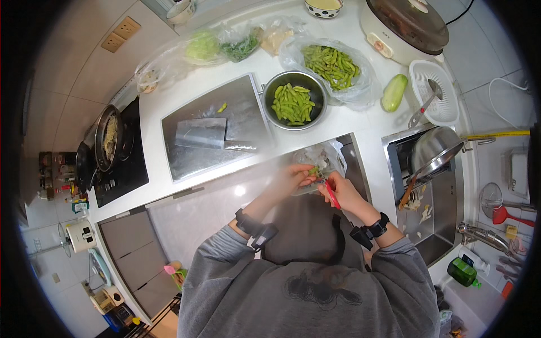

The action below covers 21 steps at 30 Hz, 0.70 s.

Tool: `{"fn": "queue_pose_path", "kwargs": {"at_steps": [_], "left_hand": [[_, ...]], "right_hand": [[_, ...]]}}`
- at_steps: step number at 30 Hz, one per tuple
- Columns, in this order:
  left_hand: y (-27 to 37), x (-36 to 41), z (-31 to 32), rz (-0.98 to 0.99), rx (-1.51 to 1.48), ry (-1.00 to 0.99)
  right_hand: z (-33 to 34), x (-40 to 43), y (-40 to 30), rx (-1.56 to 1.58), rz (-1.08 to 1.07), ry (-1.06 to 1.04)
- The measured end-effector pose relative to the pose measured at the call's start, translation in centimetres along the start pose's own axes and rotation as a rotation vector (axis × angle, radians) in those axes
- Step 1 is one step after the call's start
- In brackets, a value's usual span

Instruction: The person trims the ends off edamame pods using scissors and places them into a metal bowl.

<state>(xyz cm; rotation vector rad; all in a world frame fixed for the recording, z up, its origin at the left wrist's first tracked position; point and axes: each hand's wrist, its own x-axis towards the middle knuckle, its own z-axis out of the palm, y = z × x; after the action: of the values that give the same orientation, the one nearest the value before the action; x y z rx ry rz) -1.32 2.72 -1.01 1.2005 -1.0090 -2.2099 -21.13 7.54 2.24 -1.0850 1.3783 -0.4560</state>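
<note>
My left hand (301, 175) pinches a green soybean pod (313, 170) between thumb and fingers. A pair of red-handled scissors (332, 195) is in my right hand (344, 193), its blades reaching the pod. Both hands are in front of the counter's edge, over a bin lined with a clear plastic bag (336, 154). Beyond them on the counter, a steel pot (322, 105) holds many edamame pods (291, 103). More pods (331, 65) lie in an open plastic bag (367, 91) behind it.
A steel cutting board (190, 116) bears a cleaver (200, 133) and one pod (222, 107). To the right are a pale green gourd (394, 93), a white basket (448, 95) with a slotted spoon, and a sink (441, 211). A frying pan (99, 143) sits on the black cooktop (135, 169) at left.
</note>
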Motion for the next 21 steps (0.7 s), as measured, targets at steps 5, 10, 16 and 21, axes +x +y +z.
{"fn": "queue_pose_path", "kwargs": {"at_steps": [5,10,16,21], "left_hand": [[-1.8,0.8,-0.8,-0.06,0.099,-0.004],[-4.5,2.5,-1.3,-0.125,0.109,-0.014],[-5.2,3.3,-1.4,-0.179,0.154,-0.005],[-4.1,3.4,-1.7,-0.206,0.137,-0.005]], "right_hand": [[0.0,-0.1,0.8,-0.096,0.052,-0.042],[0.8,0.7,4.2,-0.184,0.089,-0.034],[0.2,0.5,3.8,-0.127,0.181,-0.112],[0.1,1.5,4.2,-0.067,0.198,-0.108]]}}
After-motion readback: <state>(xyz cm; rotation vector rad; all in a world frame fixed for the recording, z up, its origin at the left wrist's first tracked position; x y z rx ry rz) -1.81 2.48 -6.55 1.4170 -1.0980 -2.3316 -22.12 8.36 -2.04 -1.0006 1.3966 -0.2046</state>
